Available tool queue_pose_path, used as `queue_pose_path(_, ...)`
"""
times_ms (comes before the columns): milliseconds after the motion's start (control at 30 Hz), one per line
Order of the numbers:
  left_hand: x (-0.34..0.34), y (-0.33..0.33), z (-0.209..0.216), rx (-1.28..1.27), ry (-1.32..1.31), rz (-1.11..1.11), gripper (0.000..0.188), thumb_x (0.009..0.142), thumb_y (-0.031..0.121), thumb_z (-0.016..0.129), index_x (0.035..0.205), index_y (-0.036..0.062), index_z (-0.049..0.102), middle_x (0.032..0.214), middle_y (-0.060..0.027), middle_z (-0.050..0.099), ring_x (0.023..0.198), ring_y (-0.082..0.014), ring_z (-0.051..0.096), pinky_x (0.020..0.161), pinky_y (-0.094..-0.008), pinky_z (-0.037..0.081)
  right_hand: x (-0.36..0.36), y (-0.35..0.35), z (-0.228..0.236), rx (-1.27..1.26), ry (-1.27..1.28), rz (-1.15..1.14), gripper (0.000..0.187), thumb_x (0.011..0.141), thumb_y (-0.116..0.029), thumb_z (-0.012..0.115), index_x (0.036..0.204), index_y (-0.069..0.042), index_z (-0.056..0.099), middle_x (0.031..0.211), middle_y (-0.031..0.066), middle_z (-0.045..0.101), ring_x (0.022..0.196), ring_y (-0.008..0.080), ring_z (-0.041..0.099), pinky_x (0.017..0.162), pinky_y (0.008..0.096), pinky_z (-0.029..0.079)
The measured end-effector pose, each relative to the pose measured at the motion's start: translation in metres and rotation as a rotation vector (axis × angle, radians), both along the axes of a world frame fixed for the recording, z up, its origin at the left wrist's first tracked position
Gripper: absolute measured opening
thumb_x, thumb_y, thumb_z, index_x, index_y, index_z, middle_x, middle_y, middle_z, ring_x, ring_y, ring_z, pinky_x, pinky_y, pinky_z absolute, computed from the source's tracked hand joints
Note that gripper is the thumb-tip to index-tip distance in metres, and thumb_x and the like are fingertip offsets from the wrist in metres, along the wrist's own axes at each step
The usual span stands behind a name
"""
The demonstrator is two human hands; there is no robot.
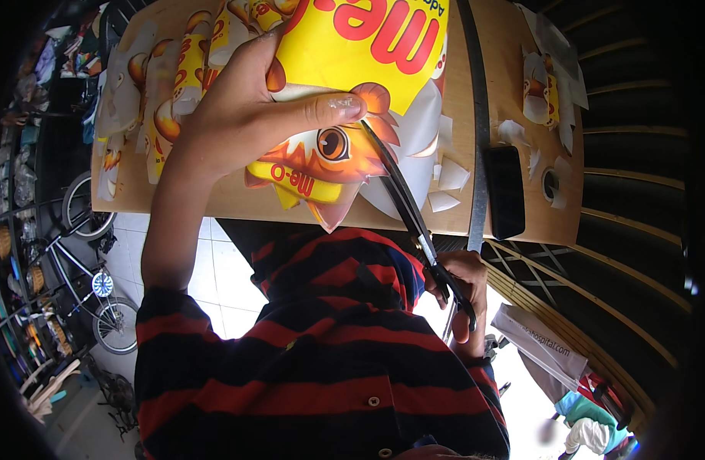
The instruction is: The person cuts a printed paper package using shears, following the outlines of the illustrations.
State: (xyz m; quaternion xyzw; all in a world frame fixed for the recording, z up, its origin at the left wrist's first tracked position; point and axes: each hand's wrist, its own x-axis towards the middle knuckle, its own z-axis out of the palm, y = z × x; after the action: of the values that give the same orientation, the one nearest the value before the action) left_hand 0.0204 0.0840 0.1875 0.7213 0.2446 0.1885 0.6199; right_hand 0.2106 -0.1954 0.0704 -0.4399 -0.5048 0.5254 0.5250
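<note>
sheet (345, 92) on table (230, 201) | scissors (410, 215) right of sheet | phone (504, 192) perhaps farther right

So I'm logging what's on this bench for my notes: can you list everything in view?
Printed sheet: one, yellow with orange cat picture, held over the board.
Scissors: one, dark, blades at the sheet's edge.
Wooden board: one, tan, top centre.
Cut-outs: several, yellow-orange, board's left.
Paper scraps: several, white, board's right.
Phone: one, black, right of the scraps.
Bicycles: two, left floor.
Left hand: grip on the sheet.
Right hand: grip on the scissor handles.
</note>
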Motion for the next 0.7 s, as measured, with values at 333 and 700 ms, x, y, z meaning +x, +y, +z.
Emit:
queue_pose_path(333, -0.001, -0.001, -0.001, 0.032, -0.003, 0.017, 0.059, 0.074, 0.026, 0.08, 0.116, -0.0022, 0.049, 0.108, -0.0116, 0.064, 0.1, -0.0192, 0.065, 0.087, -0.0296, 0.051, 0.0, 0.005, 0.003, 0.088, -0.05, 0.015, 0.089, 0.045, -0.084, 0.066, 0.077, 0.0, 0.06, 0.06, 0.003, 0.057, 0.045, 0.0104, 0.057, 0.041, 0.0206, 0.042)
queue_pose_path(700, 0.013, -0.057, -0.015, -0.443, -0.321, 0.322, 0.037, 0.082, 0.007, 0.07, 0.114, -0.0035, 0.054, 0.104, -0.0089, 0.064, 0.092, -0.0143, 0.064, 0.082, -0.0284, 0.052, -0.016, 0.005, -0.006, 0.16, 0.086, -0.152, 0.081, 0.052, -0.081, 0.066, 0.073, -0.003, 0.057, 0.056, -0.0006, 0.053, 0.046, 0.0103, 0.056, 0.044, 0.0215, 0.041)
